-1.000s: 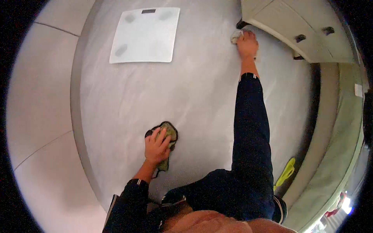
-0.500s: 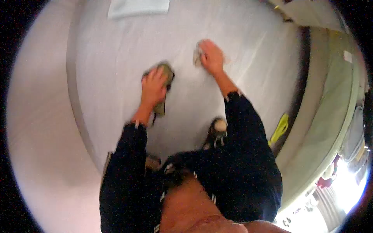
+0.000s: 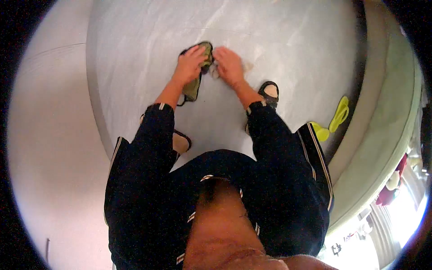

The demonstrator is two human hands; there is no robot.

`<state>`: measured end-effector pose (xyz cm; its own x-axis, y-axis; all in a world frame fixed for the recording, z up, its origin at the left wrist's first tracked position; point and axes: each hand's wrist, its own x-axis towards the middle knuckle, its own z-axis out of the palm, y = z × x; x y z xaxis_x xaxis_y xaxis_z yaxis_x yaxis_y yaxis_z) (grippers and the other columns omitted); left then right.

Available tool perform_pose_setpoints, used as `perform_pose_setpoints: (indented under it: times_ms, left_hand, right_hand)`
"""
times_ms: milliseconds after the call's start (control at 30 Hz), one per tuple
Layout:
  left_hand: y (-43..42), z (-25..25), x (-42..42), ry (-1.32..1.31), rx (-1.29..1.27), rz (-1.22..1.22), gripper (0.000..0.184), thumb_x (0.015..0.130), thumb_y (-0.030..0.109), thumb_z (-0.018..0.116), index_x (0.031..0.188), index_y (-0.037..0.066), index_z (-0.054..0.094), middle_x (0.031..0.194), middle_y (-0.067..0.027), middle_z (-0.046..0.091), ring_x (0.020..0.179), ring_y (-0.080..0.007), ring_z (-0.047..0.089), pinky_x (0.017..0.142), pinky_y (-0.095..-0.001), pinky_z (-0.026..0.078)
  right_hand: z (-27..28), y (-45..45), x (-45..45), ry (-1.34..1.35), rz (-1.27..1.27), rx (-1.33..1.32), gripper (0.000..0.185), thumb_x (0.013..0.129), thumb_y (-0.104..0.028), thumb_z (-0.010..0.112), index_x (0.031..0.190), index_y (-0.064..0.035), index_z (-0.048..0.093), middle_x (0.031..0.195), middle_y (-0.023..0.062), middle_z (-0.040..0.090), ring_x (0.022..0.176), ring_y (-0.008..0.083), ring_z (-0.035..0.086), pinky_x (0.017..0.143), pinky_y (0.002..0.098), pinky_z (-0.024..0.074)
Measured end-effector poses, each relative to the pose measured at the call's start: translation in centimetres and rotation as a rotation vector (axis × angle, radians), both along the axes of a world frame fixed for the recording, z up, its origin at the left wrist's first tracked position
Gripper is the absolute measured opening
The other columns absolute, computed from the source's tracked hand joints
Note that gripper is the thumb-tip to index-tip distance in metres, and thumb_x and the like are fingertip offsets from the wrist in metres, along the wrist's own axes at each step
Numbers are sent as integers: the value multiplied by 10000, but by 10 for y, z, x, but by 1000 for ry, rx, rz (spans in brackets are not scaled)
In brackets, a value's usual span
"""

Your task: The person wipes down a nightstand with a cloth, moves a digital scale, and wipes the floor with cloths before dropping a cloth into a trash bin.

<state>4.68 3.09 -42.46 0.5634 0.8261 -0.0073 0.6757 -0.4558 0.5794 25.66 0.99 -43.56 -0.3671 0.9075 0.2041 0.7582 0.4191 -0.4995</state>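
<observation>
My left hand (image 3: 188, 67) is wrapped over the upper part of an olive-green item with black edging (image 3: 192, 89). A narrower end of it, with a thin black loop, sticks out below the hand on the grey floor. Close on its right, my right hand (image 3: 228, 66) has curled fingers at a pale, crumpled scrap (image 3: 216, 70), mostly hidden beneath it. That scrap is too blurred to name. The fingertips of the right hand are near the green item's black edge; I cannot tell whether they touch it.
The grey floor (image 3: 288, 36) spreads around my hands. My feet, in dark sandals (image 3: 269, 92), are to either side. Yellow-green flip-flops (image 3: 340, 112) lie to the right, by a bed or sofa edge with a pale green cover (image 3: 391, 112). A pale wall (image 3: 49, 135) is on the left.
My right hand has moved left and back, close to my left hand, with the pale scrap. The view has shifted, bringing both flip-flops and more of my feet into sight.
</observation>
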Motion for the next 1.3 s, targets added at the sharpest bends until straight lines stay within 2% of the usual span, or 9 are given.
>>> perform_pose_setpoints:
  times_ms: [200, 267, 367, 467, 667, 833, 1000, 1133, 1300]
  left_hand:
    - [-161, -26, -39, 42, -22, 35, 415, 666, -2, 611, 1054, 144, 627, 1388, -28, 423, 1300, -238, 355, 922, -463, 375]
    - [-205, -57, -45, -311, -325, 164, 414, 674, -7, 590, 1063, 131, 622, 1325, -50, 485, 1243, -264, 419, 906, -444, 398]
    - [-215, -25, -38, -71, -399, 77, 416, 683, -20, 546, 1075, 101, 614, 1185, -89, 579, 1120, -318, 511, 866, -417, 434]
    - [-225, -48, -49, -83, -331, 97, 411, 686, -18, 513, 1077, 70, 608, 1032, -124, 635, 973, -344, 577, 814, -394, 460]
    - [-247, 104, -29, -277, -471, 411, 357, 713, 37, 506, 1051, 43, 619, 888, -84, 627, 764, -195, 577, 701, -319, 464]
    - [-272, 120, -37, -476, -544, 505, 370, 722, 35, 504, 1078, 29, 606, 844, -46, 595, 715, -129, 534, 637, -280, 449]
    - [-273, 135, -43, -519, -417, 476, 383, 729, 27, 511, 1104, 14, 589, 851, -41, 588, 718, -134, 536, 643, -289, 454]
    - [-232, 129, -43, -640, -531, 604, 400, 733, -8, 494, 1125, 5, 571, 868, -36, 585, 731, -147, 544, 669, -298, 462]
    - [-195, 121, -32, -818, -554, 531, 326, 732, -22, 488, 1043, -3, 584, 858, -34, 579, 738, -143, 536, 687, -295, 462]
  right_hand:
    - [-7, -164, -52, 160, -72, 17, 450, 694, 27, 573, 1133, -70, 580, 1251, 122, 537, 1179, 331, 485, 970, 453, 387]
    - [-20, -210, -54, 140, -49, 44, 405, 736, 28, 534, 1128, -62, 586, 1221, 124, 558, 1162, 341, 498, 963, 454, 395]
    - [-12, -237, -56, 189, -32, 13, 355, 783, -12, 507, 1125, -61, 587, 1125, 145, 602, 1083, 354, 545, 906, 426, 436]
    - [-2, -249, -60, 253, -211, -366, 308, 834, -51, 472, 1119, -56, 586, 1013, 152, 633, 963, 317, 596, 826, 373, 468]
    - [-19, -240, -45, 626, -704, -377, 292, 901, -97, 427, 1162, -54, 548, 992, 125, 622, 907, 219, 591, 753, 330, 472]
    - [29, -238, -29, 1508, -1128, -588, 316, 927, -140, 423, 1228, -52, 465, 1036, 144, 557, 946, 255, 555, 736, 395, 475]
    - [89, -216, -12, 2287, -980, -587, 296, 960, -244, 387, 1084, -5, 510, 1006, 133, 557, 886, 284, 551, 738, 470, 468]
    - [16, -126, 18, 1953, -912, -370, 297, 961, -265, 382, 1023, -15, 531, 999, 119, 560, 877, 273, 553, 750, 472, 462]
    - [54, -105, 60, 1586, -946, -227, 413, 870, -56, 481, 1268, 29, 411, 1139, 175, 534, 1010, 286, 548, 846, 408, 484]
